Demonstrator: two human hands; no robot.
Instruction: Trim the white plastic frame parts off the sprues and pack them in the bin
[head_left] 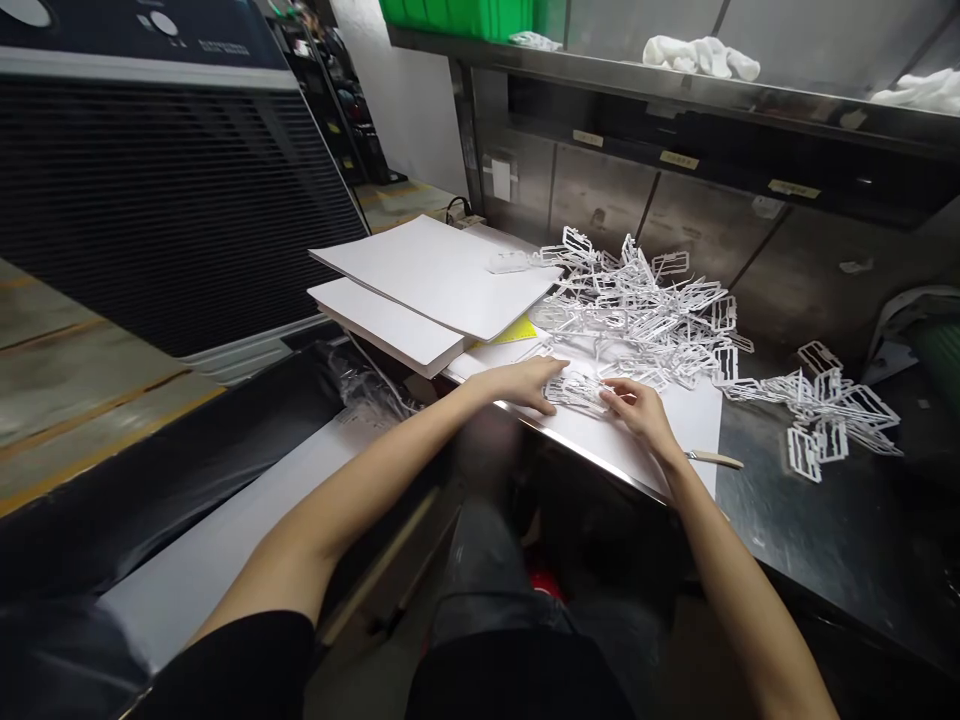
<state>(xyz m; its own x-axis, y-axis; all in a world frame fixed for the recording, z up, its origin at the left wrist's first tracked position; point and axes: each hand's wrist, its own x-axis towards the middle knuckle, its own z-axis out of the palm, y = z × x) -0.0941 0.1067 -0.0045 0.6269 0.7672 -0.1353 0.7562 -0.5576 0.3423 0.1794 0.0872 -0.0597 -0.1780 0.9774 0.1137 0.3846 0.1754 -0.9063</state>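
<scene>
A white plastic frame part (576,391) lies on a white sheet (694,418) at the near edge of a steel table. My left hand (525,381) rests on its left side, fingers stretched over it. My right hand (636,404) pinches its right side with curled fingers. Just behind them spreads a big heap of tangled white plastic frames (637,305).
A smaller pile of frames (829,415) lies to the right on the dark tabletop. Stacked white boards (427,285) sit at the left. A thin stick (716,459) lies by my right wrist. A steel shelf (675,90) with white cloths runs above. A large dark machine (165,180) stands left.
</scene>
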